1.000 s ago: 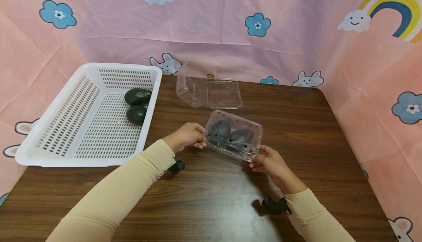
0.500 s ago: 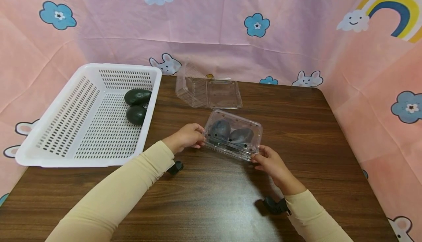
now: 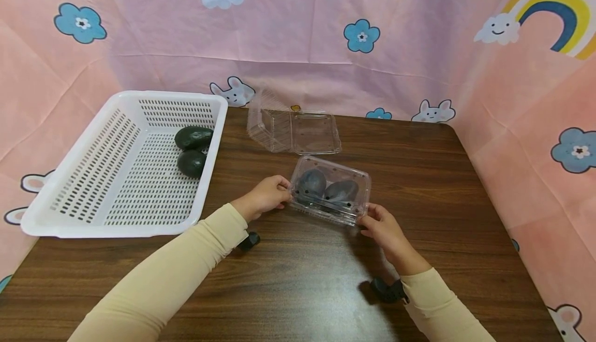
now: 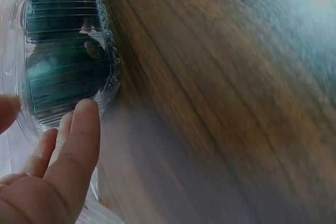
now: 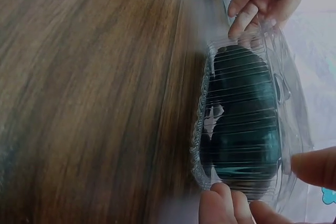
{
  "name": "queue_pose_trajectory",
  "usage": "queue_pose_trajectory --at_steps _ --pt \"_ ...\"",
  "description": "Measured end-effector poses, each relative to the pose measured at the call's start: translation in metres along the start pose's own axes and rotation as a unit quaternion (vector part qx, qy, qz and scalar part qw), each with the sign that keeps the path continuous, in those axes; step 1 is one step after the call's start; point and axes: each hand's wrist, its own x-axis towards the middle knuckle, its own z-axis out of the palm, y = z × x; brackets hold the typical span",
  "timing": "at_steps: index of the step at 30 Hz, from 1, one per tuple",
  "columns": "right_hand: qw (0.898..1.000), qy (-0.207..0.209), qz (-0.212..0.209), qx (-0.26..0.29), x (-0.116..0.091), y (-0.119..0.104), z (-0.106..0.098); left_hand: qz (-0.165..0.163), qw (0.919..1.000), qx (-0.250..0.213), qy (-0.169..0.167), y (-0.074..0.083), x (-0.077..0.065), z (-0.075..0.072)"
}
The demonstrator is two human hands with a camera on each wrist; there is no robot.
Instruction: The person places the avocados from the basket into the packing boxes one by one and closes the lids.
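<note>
A lidded clear plastic clamshell point(image 3: 332, 189) with two dark avocados point(image 3: 342, 193) inside stands near the middle of the table, turned slightly. My left hand point(image 3: 265, 196) holds its left end; in the left wrist view the thumb point(image 4: 7, 109) is at the lid rim and the fingers point(image 4: 73, 150) lie along the ribbed wall. My right hand point(image 3: 384, 236) grips the near right corner. In the right wrist view its thumb point(image 5: 315, 166) presses the lid edge, with fingertips point(image 5: 226, 203) against the base wall. Beyond the clamshell sits a second, opened clamshell point(image 3: 316, 132) with nothing in it.
A white perforated basket point(image 3: 139, 176) stands on the left of the table, with two dark avocados point(image 3: 193, 150) against its right wall. Wooden tabletop point(image 3: 288, 290) spreads in front. Patterned pink cloth point(image 3: 288, 31) hangs behind and at both sides.
Hands and clamshell have hardly moved. The right-hand fingers have shifted slightly at the corner, and the left-hand fingers have drawn closer to the left end.
</note>
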Motion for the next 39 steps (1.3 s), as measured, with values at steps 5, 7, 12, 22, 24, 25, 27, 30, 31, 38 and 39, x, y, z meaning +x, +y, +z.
queue_pose_trajectory --at_steps 5,7,12,22,24,25,27,30,31,38,39 --pt "1.0 0.003 0.006 -0.006 0.002 0.001 -0.006 0.008 0.9999 -0.01 0.007 0.0 0.0 0.007" --pt "1.0 0.004 0.008 -0.01 0.003 0.001 -0.009 0.012 0.9998 -0.013 0.01 -0.001 0.001 0.01" --pt "1.0 0.008 0.013 -0.019 0.005 -0.001 -0.014 0.015 0.9995 -0.023 0.015 -0.001 0.0 0.015" --pt "0.999 0.006 0.013 -0.029 0.011 0.001 -0.028 0.022 0.999 -0.038 0.014 0.004 0.0 0.026" --pt "0.999 0.004 0.013 -0.03 0.011 0.001 -0.032 0.021 0.9988 -0.043 0.014 0.005 0.0 0.029" --pt "0.999 0.001 0.013 -0.032 0.012 0.001 -0.033 0.021 0.9987 -0.045 0.015 0.005 0.001 0.031" --pt "0.999 0.0 0.013 -0.032 0.012 0.001 -0.036 0.022 0.9986 -0.046 0.015 0.006 0.001 0.033" --pt "0.999 -0.005 0.011 -0.035 0.013 0.002 -0.04 0.023 0.9985 -0.047 0.018 0.007 0.002 0.037" --pt "0.999 -0.005 0.01 -0.035 0.013 0.002 -0.042 0.023 0.9984 -0.048 0.019 0.008 0.003 0.039" --pt "0.999 -0.006 0.006 -0.036 0.013 0.001 -0.051 0.022 0.9985 -0.048 0.015 0.009 0.006 0.046" --pt "0.999 -0.008 0.006 -0.036 0.013 0.001 -0.052 0.022 0.9986 -0.046 0.014 0.009 0.007 0.047"
